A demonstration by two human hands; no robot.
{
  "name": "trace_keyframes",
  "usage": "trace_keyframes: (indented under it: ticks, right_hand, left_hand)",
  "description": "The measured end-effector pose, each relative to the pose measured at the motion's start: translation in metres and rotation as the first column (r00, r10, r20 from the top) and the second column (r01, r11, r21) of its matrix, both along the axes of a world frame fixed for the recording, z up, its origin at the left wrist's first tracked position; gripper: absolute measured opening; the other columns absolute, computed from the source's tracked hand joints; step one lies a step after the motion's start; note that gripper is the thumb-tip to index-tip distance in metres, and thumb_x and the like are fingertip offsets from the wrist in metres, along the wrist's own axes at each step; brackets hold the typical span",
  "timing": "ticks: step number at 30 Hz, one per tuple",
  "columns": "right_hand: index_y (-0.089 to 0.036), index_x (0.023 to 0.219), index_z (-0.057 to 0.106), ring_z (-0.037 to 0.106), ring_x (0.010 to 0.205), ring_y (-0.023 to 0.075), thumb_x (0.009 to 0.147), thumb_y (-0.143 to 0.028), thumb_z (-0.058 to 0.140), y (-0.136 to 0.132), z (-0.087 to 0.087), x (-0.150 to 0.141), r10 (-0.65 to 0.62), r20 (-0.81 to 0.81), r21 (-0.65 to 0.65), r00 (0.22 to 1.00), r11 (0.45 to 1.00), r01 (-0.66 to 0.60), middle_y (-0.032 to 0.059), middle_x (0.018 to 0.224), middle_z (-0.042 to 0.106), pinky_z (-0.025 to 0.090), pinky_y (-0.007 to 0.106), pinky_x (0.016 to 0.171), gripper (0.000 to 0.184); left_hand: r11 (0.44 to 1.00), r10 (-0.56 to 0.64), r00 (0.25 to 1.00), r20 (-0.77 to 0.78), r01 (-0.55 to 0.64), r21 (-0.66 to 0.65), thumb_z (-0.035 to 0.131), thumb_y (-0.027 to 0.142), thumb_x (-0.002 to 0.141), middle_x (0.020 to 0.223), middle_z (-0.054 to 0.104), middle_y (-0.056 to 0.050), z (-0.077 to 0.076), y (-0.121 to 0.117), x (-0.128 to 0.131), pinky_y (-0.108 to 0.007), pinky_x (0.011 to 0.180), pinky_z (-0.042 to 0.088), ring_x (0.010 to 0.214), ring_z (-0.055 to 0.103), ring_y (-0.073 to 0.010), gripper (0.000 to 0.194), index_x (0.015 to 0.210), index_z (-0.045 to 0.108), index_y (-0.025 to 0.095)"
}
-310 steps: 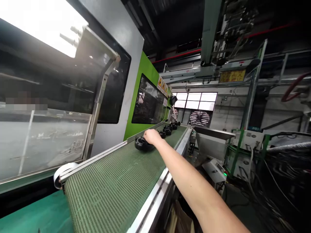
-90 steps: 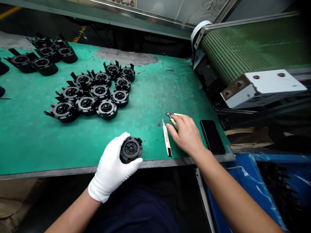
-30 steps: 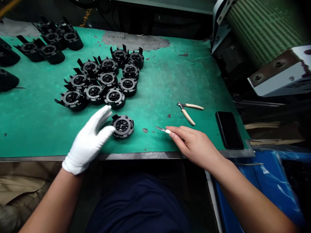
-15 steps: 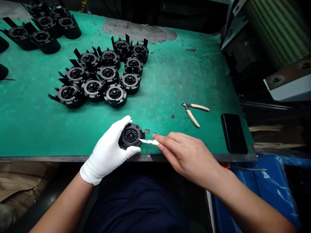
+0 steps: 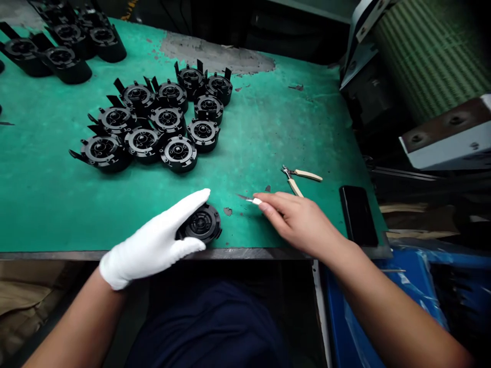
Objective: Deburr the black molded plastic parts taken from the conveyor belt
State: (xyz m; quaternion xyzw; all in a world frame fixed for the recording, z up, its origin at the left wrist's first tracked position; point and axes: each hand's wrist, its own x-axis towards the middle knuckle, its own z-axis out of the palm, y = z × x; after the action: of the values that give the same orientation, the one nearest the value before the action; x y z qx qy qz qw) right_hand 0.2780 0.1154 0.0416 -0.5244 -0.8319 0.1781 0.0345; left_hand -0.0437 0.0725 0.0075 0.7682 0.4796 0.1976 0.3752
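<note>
My left hand [image 5: 153,243], in a white glove, holds a round black plastic part [image 5: 201,225] against the green table [image 5: 268,122] near its front edge, fingers and thumb clasped round it. To its right my bare right hand [image 5: 297,220] pinches a small white-handled knife [image 5: 249,200], blade pointing left toward the part but clear of it. A cluster of several similar black parts [image 5: 153,125] sits farther back on the table.
Small cream-handled pliers [image 5: 297,179] lie just behind my right hand. A black phone [image 5: 357,214] lies at the table's right front corner. More black parts [image 5: 65,41] stand at the back left. A green conveyor belt [image 5: 425,46] ends at the right; blue plastic [image 5: 383,306] hangs below.
The knife blade has come away from the black part and my right hand has moved right and back. My left hand has lowered the part onto the table.
</note>
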Motion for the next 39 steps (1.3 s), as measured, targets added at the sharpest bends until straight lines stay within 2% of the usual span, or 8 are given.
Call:
trace_keyframes:
  ticks: [2,4,7,12,16,31,36,39]
  right_hand:
    - [-0.025,0.134,0.067,0.070,0.110,0.0217,0.109,-0.039,0.044,-0.007,0.000,-0.006,0.027,-0.059,-0.048,0.998,0.998,-0.030,0.0020,0.123,0.074,0.053,0.034,0.093,0.037]
    - [-0.025,0.133,0.067,0.070,0.110,0.0213,0.109,-0.038,0.044,-0.012,-0.002,-0.008,0.026,-0.096,-0.064,0.995,0.997,-0.032,0.0022,0.123,0.074,0.053,0.033,0.093,0.036]
    - [-0.026,0.133,0.067,0.070,0.104,0.0201,0.109,-0.039,0.044,-0.019,-0.003,-0.010,0.031,-0.126,-0.063,0.992,0.997,-0.039,0.0023,0.117,0.075,0.052,0.032,0.087,0.036]
    - [-0.025,0.135,0.065,0.068,0.093,0.0197,0.109,-0.037,0.042,-0.041,0.007,-0.042,0.192,-0.146,-0.049,0.971,0.978,-0.201,0.0044,0.104,0.073,0.049,0.031,0.079,0.036]
    - [-0.025,0.135,0.065,0.065,0.082,0.0201,0.109,-0.037,0.041,-0.054,0.013,-0.075,0.291,-0.066,-0.004,0.954,0.956,-0.292,0.0040,0.089,0.069,0.044,0.032,0.070,0.038]
    - [-0.032,0.132,0.066,0.066,0.080,0.0197,0.109,-0.040,0.040,-0.052,0.020,-0.095,0.222,0.124,0.069,0.967,0.970,-0.231,0.0013,0.087,0.069,0.035,0.035,0.061,0.036]
    - [-0.029,0.124,0.072,0.068,0.071,0.0240,0.107,-0.043,0.040,-0.014,0.015,-0.059,-0.113,0.371,0.201,0.922,0.979,0.039,0.0055,0.090,0.075,0.030,0.034,0.051,0.038]
    - [-0.030,0.125,0.071,0.073,0.095,0.0281,0.106,-0.043,0.044,0.004,0.013,-0.029,-0.252,0.289,0.221,0.924,0.956,0.192,0.0042,0.109,0.078,0.045,0.034,0.063,0.035]
  left_hand:
    - [0.999,0.028,0.994,0.101,-0.025,-0.030,0.066,0.041,0.096,0.165,0.037,0.005,0.004,0.003,-0.011,-0.037,0.129,0.028,0.152,0.037,-0.0215,0.063,0.154,0.042,0.036]
    - [0.963,0.263,0.934,0.243,-0.268,-0.015,0.061,0.041,0.099,0.156,0.051,0.002,0.004,0.001,-0.018,-0.039,0.128,0.033,0.146,0.047,-0.0226,0.045,0.144,0.056,0.033]
    - [0.861,0.475,0.763,0.438,-0.506,-0.051,0.053,0.056,0.099,0.149,0.057,-0.007,-0.001,-0.015,-0.023,-0.048,0.124,0.040,0.139,0.055,-0.0283,0.054,0.145,0.054,0.027]
    - [0.940,0.328,0.928,0.179,-0.340,0.039,0.080,0.067,0.073,0.166,0.033,-0.009,-0.005,-0.041,-0.023,-0.051,0.129,0.028,0.153,0.034,-0.0342,0.110,0.161,0.027,0.028]
    - [0.933,0.315,0.948,-0.046,-0.301,0.195,0.080,0.040,0.084,0.161,0.040,-0.009,-0.004,-0.045,-0.017,-0.045,0.129,0.030,0.153,0.035,-0.0265,0.092,0.159,0.028,0.026]
    - [0.925,0.305,0.952,0.015,-0.299,0.234,0.071,0.027,0.089,0.156,0.044,-0.010,-0.009,-0.043,-0.013,-0.043,0.127,0.034,0.147,0.042,-0.0249,0.078,0.156,0.032,0.024]
    - [0.924,0.315,0.949,0.036,-0.315,0.217,0.069,0.027,0.090,0.158,0.042,-0.010,-0.005,-0.043,-0.011,-0.045,0.128,0.033,0.149,0.039,-0.0257,0.076,0.156,0.032,0.025]
    - [0.940,0.291,0.956,0.029,-0.291,0.176,0.071,0.029,0.089,0.161,0.039,-0.008,-0.002,-0.041,-0.012,-0.045,0.129,0.031,0.151,0.037,-0.0254,0.082,0.158,0.028,0.026]
